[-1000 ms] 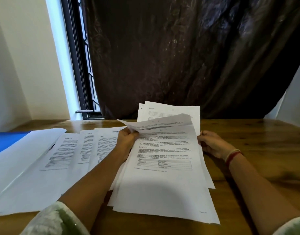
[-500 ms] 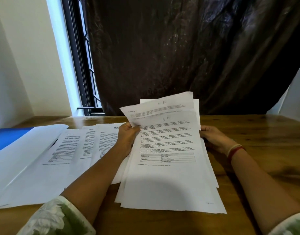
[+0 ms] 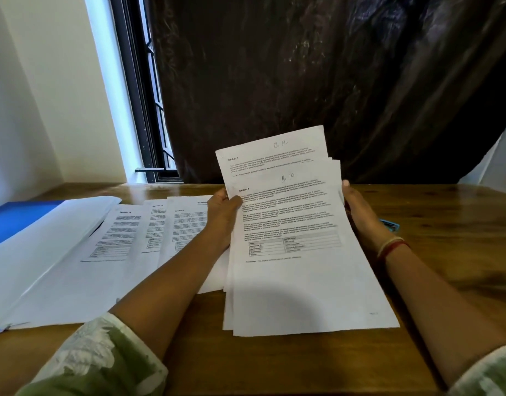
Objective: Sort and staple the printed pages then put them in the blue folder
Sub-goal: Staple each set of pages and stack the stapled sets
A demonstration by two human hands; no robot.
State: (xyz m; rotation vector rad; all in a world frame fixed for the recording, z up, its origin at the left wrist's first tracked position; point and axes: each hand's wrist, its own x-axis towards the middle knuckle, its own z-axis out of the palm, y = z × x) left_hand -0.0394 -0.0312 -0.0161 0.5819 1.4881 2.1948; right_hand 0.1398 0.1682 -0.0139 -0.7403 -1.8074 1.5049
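- Looks like the sorting step: left hand (image 3: 221,215) pinches the left edge of the printed pages (image 3: 297,252), far end tipped up off the wooden table (image 3: 446,252).
- Right hand (image 3: 357,212) is at the right edge with its fingers hidden, so can't tell its grip.
- Next, I'd guess: peel off the top sheet and lay it with the sorted sheets (image 3: 126,238) on the left, near the blue folder (image 3: 20,221).

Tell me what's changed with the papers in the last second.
The stack of pages has risen at its far end off the table, tilted toward the camera; the bent top sheet has straightened. The left hand and right hand still hold its side edges. The spread pages and blue folder at the left have not moved.
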